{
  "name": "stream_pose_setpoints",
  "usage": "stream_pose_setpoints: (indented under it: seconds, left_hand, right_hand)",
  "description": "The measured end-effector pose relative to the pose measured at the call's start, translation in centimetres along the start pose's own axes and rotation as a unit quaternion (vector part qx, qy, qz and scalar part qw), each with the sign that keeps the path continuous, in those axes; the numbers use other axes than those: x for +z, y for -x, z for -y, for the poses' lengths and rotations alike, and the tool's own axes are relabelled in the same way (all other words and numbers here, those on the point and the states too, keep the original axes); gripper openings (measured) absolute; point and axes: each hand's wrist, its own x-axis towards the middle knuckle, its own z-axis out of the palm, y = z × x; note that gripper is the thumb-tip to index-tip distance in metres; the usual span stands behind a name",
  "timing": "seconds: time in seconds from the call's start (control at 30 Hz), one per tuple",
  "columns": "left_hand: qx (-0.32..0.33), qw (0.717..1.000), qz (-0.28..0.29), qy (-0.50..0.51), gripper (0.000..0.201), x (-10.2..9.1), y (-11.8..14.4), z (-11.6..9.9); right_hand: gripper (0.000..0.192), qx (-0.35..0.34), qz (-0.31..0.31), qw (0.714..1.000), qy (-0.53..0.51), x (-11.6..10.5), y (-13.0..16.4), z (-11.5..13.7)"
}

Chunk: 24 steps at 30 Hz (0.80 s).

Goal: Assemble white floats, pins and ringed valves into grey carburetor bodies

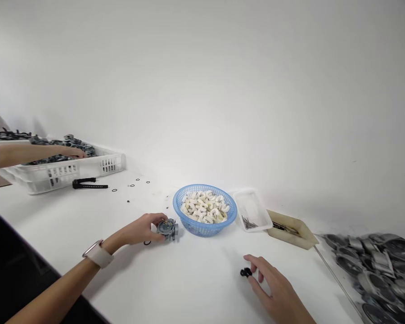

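My left hand [142, 231], wearing a watch with a pale strap, is closed around the side of a grey metal carburetor body [168, 228]. The carburetor's open face with brass-coloured bits points up, and it rests on the white table [175, 279]. A black ring [147, 242] lies just below that hand. At the right, my right hand [268, 283] has its thumb and a finger at a pair of small black parts [246, 272], seemingly pinched at their edge. The index finger is lifted apart from them. Exactly what kind the black parts are is too small to tell.
A blue basket [204, 231] of white curved pieces stands mid-table. Beside it are a white tray [253, 207] with metal pins and a beige bin [292, 243]. Grey metal parts [374, 274] pile up right. Another person's arm [37, 153] reaches into a white crate [84, 170]; a black-strapped watch [89, 183] lies nearby.
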Motion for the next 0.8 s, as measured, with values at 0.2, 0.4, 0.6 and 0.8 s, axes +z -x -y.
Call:
stream_pose_setpoints:
  seconds: [0.2,0.4,0.6,0.8]
  left_hand:
    - [0.019,0.999,0.041,-0.006,0.055,1.5,2.9,-3.0]
    - [0.084,0.993,0.084,-0.001,0.047,5.3,2.3,-8.5]
    - [0.140,0.983,0.119,0.001,0.045,8.9,1.1,-12.5]
    - [0.144,0.980,0.133,-0.022,0.061,9.5,1.2,-13.3]
  right_hand:
    - [0.037,-0.002,-0.021,1.000,-0.006,0.2,0.1,-0.1]
    - [0.037,0.005,0.014,1.000,0.000,-0.8,-0.1,0.7]
    - [0.042,-0.017,0.019,1.000,0.011,-0.7,-0.1,0.4]
    - [0.041,-0.062,0.012,0.997,0.038,0.6,-0.1,0.1]
